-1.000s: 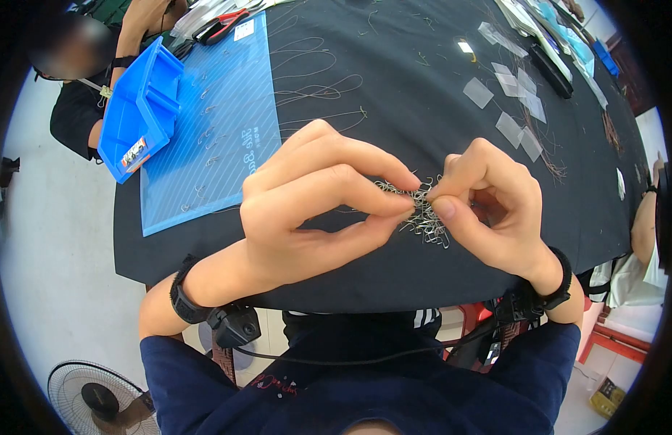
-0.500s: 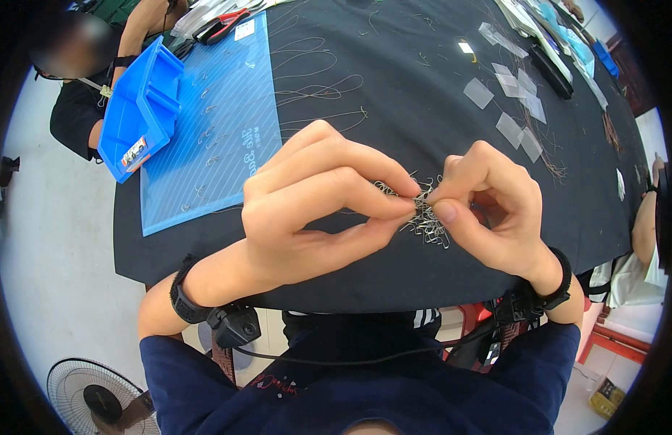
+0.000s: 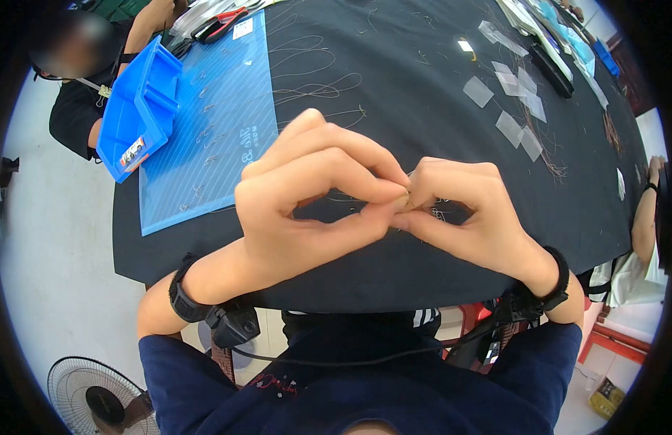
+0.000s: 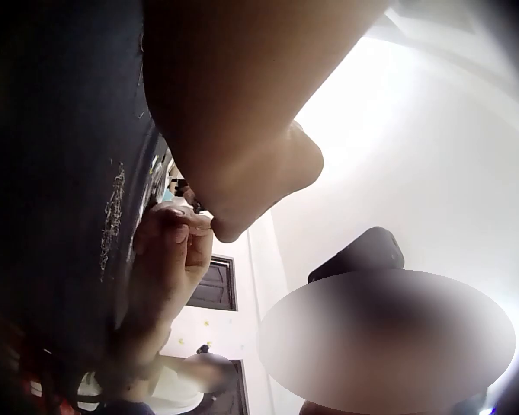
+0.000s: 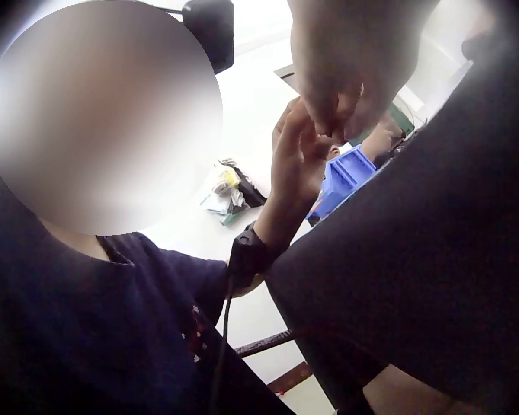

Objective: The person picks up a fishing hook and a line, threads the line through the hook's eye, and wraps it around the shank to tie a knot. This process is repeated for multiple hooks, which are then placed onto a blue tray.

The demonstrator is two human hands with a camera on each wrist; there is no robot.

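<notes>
From the head camera I see both hands raised over the black table, fingertips meeting in front of the body. My left hand has thumb and forefinger brought together at the tips; my right hand does likewise, its tips right against the left's. What, if anything, is pinched there I cannot tell, as the fingers hide it. The pile of small metal hooks lies on the cloth beneath, and I catch only bits of it through the ring of the right thumb and finger. Left of the hands is a blue mat with more hooks set along it and thin threads running off its edge. A blue bin overlaps the mat's outer side, and red-handled pliers lie at its far end. Clear plastic squares are scattered on the right.

In the left wrist view, the left hand fills the top, dark and soft, its tips by the right hand's; the pile shows on the table, apart from both.

In the right wrist view, the two hands touch at the fingertips, with the bin behind them; again I cannot make out anything between them.
</notes>
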